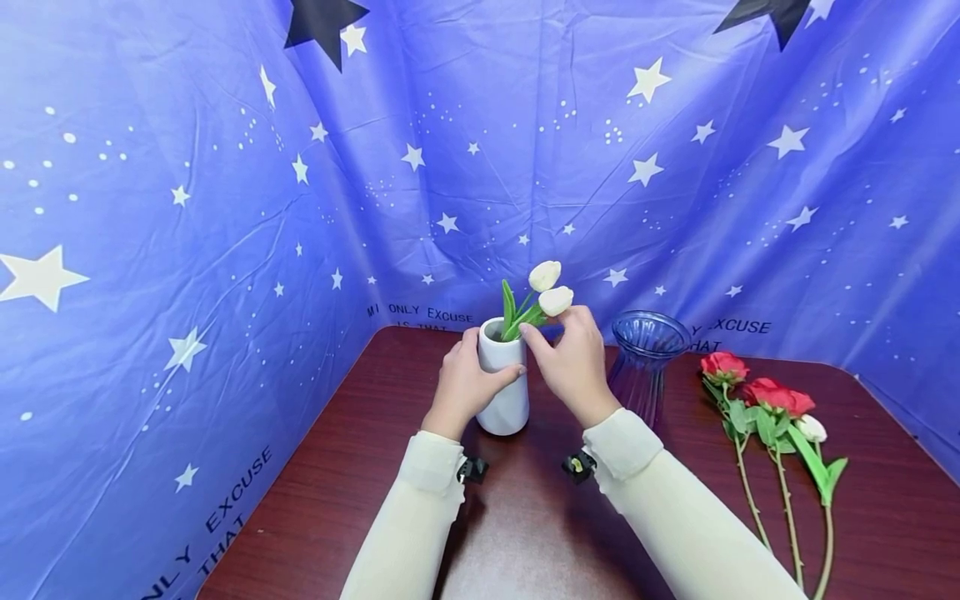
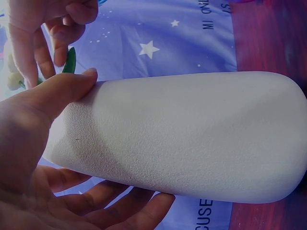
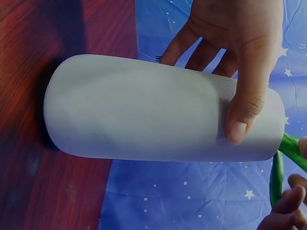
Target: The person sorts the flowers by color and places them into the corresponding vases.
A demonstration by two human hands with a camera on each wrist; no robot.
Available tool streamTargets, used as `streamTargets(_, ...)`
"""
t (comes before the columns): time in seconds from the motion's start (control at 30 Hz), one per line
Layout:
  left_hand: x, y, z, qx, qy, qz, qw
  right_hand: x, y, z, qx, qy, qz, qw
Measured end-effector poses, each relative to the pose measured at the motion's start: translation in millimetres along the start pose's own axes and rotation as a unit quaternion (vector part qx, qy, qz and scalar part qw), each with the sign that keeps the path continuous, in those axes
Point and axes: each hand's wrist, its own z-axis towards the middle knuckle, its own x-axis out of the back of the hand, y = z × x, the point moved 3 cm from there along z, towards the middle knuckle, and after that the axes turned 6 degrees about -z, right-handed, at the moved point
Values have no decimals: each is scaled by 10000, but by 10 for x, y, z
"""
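Observation:
A white vase (image 1: pixel 502 392) stands upright on the table, and my left hand (image 1: pixel 465 379) grips it around its upper part. In the right wrist view the left thumb lies across the vase (image 3: pixel 158 110) just below its rim. Two white tulips (image 1: pixel 556 301) lean to the right out of the vase mouth, their green leaves (image 1: pixel 508 304) rising from it. My right hand (image 1: pixel 576 358) is at the right of the rim and pinches a tulip low, by its green part. The lower stems are hidden inside the vase.
Just right of my right hand stands a blue glass vase (image 1: pixel 648 342). Farther right, two red roses (image 1: pixel 778 397) and another white tulip (image 1: pixel 812 428) lie on the dark red wooden table (image 1: pixel 360 492). A blue star-patterned cloth (image 1: pixel 480 167) hangs behind and at the sides.

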Motion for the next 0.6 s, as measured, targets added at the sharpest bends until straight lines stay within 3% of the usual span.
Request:
streamTargets(0.17, -8, 12, 6, 28, -40, -10, 10000, 17, 22, 12, -314, 218, 95, 9992)
streamTargets(0.33, -6, 19, 3, 56, -46, -1, 10000, 30, 27, -15, -557, 183, 72, 9983)
streamTargets(0.6, -5, 6, -7, 82, -40, 34, 10000, 40, 32, -77, -534, 87, 145, 9984)
